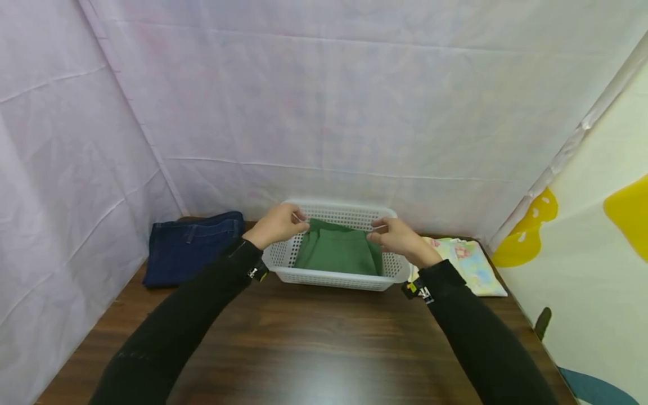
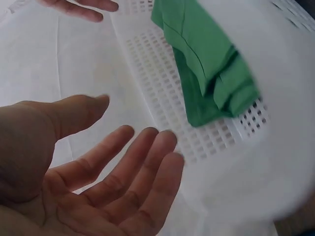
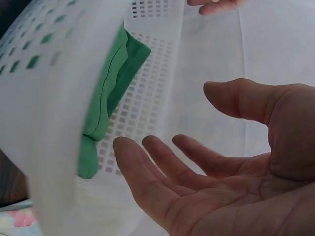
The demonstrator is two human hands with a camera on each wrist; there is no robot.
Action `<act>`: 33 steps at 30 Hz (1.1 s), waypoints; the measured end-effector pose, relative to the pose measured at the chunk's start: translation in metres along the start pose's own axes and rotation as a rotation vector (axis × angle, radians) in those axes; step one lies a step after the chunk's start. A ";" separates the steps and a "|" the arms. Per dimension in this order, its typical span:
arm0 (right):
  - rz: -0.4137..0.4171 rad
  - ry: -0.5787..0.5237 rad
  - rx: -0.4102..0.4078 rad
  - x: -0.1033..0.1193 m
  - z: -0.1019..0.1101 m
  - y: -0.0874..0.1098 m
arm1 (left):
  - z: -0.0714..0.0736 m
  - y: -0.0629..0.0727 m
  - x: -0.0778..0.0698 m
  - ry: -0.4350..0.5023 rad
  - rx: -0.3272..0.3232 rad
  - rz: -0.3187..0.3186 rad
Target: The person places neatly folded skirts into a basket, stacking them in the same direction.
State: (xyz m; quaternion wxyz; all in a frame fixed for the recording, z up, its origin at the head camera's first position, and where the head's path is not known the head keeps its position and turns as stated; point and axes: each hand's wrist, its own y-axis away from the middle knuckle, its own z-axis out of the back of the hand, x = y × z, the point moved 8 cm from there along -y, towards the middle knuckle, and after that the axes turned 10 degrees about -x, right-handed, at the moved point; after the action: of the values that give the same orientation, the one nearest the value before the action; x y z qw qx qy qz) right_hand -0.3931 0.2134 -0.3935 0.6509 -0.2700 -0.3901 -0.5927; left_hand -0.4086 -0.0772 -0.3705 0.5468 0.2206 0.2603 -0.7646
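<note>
Nearest to me, the wooden worktop (image 1: 304, 349) catches a pale glare, and my black sleeves (image 1: 157, 343) reach over it from both sides. Beyond the cuffs, my left hand (image 1: 277, 226) hovers at the left end of the white basket (image 1: 334, 279) and my right hand (image 1: 400, 239) at its right end; in both, the fingers are loose and a little bent, with nothing between them. The green cloth (image 1: 339, 253) lies folded on the basket's mesh floor, apart from my fingertips, its layers a little uneven at the far side. As I judge it, a fingertip catching one upper layer alone could drag the fold apart, and a cuff snagging the basket's rim could tip or shove it, since it sits close to the worktop's far edge. A wide swing of either forearm might also brush the folded jeans (image 1: 184, 253) at the far left corner or the flowered cloth (image 1: 471, 264) at the far right corner, which reaches close to the right edge. Behind the far edge hangs a creased white sheet (image 1: 329, 101), another pale sheet (image 1: 50, 169) closes off the left, and past the right edge a cream wall panel (image 1: 597, 270) shows yellow shapes (image 1: 531, 230).
</note>
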 end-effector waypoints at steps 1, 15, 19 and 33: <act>0.015 0.017 -0.013 0.001 0.000 0.002 | 0.003 0.002 0.003 0.003 -0.013 0.003; 0.254 0.169 -0.090 0.011 -0.018 0.027 | 0.047 0.036 0.046 -0.060 -0.229 -0.011; 0.335 0.213 -0.124 0.014 -0.027 0.034 | 0.051 0.045 0.070 -0.097 -0.237 0.027; 0.574 0.359 -0.122 0.026 -0.065 0.056 | 0.057 0.083 0.178 -0.309 -0.097 0.274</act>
State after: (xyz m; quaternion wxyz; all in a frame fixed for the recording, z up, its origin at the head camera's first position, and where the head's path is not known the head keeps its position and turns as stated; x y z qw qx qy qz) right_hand -0.3263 0.1540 -0.4016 0.8320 -0.2987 -0.1413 -0.4456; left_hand -0.3868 -0.2644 -0.4509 0.6891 0.1076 0.1777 -0.6943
